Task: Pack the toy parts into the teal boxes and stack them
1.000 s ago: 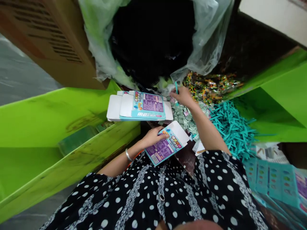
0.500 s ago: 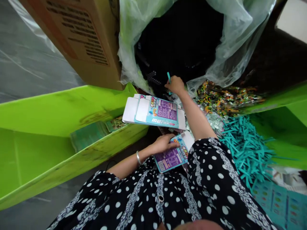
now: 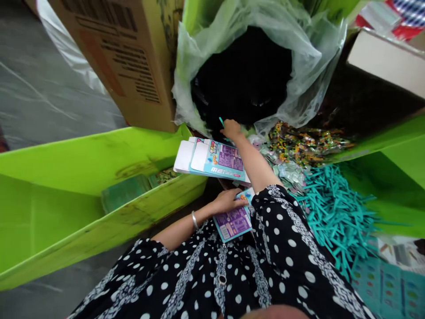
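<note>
Near my lap, my left hand (image 3: 227, 201) grips a blue and purple printed box (image 3: 235, 221), its fingers lying over the upper edge. Beyond it, several flat boxes with white flaps (image 3: 222, 158) lie overlapped. My right hand (image 3: 231, 129) is closed around a thin teal stick (image 3: 221, 120) at the near edge of a plastic-lined dark opening (image 3: 244, 75). Small shiny packets (image 3: 288, 175) lie right of my right forearm. Farther right is a heap of teal strips (image 3: 335, 217).
Orange and black packets (image 3: 305, 141) lie right of the liner. A cardboard carton (image 3: 133, 66) stands at upper left. Green bin walls (image 3: 99, 150) flank both sides, with green packs (image 3: 124, 192) inside the left bin. Teal printed sheets (image 3: 388, 283) are at lower right.
My right hand has moved left and slightly nearer, with the teal stick still in it. My left hand keeps its hold on the box. The camera view has shifted slightly.
</note>
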`<state>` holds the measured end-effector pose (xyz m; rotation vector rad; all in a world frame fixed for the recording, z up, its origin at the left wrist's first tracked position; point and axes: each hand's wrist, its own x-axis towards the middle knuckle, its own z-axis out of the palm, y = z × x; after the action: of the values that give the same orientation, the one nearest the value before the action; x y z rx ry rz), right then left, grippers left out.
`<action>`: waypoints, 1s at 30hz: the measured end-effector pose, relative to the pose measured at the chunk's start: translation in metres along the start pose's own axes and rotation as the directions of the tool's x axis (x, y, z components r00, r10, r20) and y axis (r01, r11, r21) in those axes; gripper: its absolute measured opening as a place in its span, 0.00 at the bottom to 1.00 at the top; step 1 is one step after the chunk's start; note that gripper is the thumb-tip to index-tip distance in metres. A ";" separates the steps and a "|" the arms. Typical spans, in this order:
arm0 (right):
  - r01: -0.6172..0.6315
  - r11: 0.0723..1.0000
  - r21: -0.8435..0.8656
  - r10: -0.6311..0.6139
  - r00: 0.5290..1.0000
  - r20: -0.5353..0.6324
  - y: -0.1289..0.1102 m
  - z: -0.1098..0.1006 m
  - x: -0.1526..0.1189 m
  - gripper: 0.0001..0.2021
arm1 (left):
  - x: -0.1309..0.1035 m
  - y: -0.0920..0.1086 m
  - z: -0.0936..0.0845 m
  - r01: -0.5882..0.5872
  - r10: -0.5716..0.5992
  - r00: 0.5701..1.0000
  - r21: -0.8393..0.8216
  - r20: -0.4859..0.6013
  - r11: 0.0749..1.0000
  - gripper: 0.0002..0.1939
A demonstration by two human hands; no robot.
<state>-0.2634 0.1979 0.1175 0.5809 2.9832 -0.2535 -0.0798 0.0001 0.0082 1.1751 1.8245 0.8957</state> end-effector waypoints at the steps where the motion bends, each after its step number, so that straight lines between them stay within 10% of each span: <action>1: -0.004 1.000 -0.019 0.004 1.000 -0.009 -0.003 0.003 0.005 0.18 | 0.000 -0.001 0.000 -0.004 0.004 1.000 0.008 0.001 1.000 0.28; 7: -0.065 0.994 -0.088 0.053 0.990 -0.132 0.006 0.015 0.004 0.18 | -0.001 -0.002 -0.002 -0.016 0.015 1.000 0.016 0.019 1.000 0.27; 13: 0.005 0.962 0.273 0.090 0.938 -0.334 0.044 -0.020 -0.029 0.13 | -0.003 -0.005 -0.005 -0.028 0.028 1.000 -0.110 0.003 0.994 0.28; 22: 0.097 0.954 0.282 -0.144 0.978 0.149 0.192 -0.126 -0.249 0.15 | 0.000 -0.017 -0.002 -0.072 0.067 0.997 -0.356 -0.027 0.932 0.33; 30: -0.075 0.988 0.137 0.022 0.935 0.354 0.197 -0.089 -0.356 0.16 | -0.008 0.017 0.011 -0.215 0.208 0.977 -0.271 -0.053 0.938 0.33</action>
<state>0.1343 0.2639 0.2195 0.5546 2.6158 -0.5197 -0.0612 0.0003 0.0196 1.1982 1.5485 1.2483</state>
